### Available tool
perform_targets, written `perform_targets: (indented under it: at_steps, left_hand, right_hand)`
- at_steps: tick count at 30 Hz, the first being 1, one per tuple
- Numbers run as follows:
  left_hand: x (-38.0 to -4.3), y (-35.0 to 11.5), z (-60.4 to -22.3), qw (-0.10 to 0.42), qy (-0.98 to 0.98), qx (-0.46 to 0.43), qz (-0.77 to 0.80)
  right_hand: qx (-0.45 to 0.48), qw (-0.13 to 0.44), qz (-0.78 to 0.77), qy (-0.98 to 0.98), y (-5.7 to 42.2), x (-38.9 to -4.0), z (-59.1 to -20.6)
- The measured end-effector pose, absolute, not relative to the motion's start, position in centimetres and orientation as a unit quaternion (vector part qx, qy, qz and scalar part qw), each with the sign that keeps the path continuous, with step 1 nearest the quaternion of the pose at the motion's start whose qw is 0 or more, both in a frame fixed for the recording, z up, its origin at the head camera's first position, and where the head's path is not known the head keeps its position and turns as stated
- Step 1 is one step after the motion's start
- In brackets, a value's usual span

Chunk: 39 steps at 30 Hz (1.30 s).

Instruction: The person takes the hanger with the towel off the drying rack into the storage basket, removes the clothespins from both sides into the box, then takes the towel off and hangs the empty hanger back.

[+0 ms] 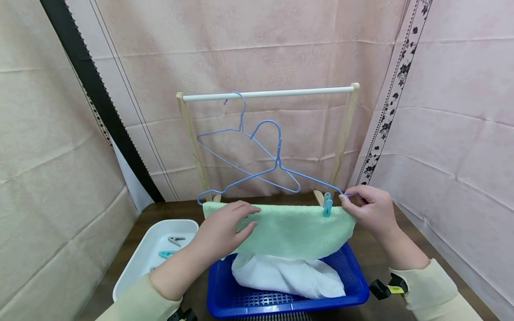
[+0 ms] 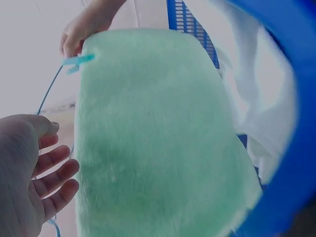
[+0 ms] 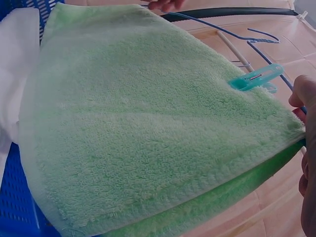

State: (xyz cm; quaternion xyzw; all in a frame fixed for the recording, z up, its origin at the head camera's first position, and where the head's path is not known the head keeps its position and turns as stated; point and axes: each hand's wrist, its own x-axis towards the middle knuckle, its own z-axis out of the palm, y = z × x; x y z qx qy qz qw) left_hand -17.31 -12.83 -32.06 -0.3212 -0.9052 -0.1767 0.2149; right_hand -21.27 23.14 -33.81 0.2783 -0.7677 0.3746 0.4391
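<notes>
In the middle of the head view, a green towel [image 1: 297,232] is hanging folded below the front blue hanger [image 1: 279,154], and 2 layers of it are showing at its edge in the right wrist view. With your right hand [image 1: 375,209], at the right of the frame, you are pinching the right end of this hanger between thumb and fingers, just beside the upper right corner of the towel. Your left hand [image 1: 225,227] is grasping nothing: its fingers are lying apart, loosely bent, in front of the left part of the towel. Whether they are touching the fabric, I cannot tell.

Near your right hand, 1 teal clothespin [image 1: 327,206] is standing upright and biting the top edge of the towel. Behind, in the upper middle, a rear blue hanger [image 1: 242,116] is hanging by its hook from the white rod [image 1: 297,92] of a rack with pale wooden posts [image 1: 344,133].

At the lower middle, under the towel, a blue basket [image 1: 289,307] is holding a crumpled white cloth [image 1: 289,274]. At the lower left, a white tray [image 1: 138,254] is carrying a grey clothespin [image 1: 176,240] and another teal one, while your left forearm is covering part of it. The basket and the tray are resting on the dark brown counter [image 1: 383,258], and a pinkish curtain [image 1: 297,44] is filling the background.
</notes>
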Motion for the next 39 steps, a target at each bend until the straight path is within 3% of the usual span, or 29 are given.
perform_targets:
  at_steps: [26, 39]
  left_hand:
    - [-19.7, -4.9, -29.6, 0.155, -0.895, -0.358, -0.217]
    - [-20.6, -1.2, -29.2, 0.098, -0.909, -0.334, -0.228]
  right_hand:
    - [0.286, 0.438, 0.378, -0.764, 23.1, -21.6, -34.0]
    - [0.288, 0.431, 0.379, -0.767, 23.1, -21.5, -33.9]
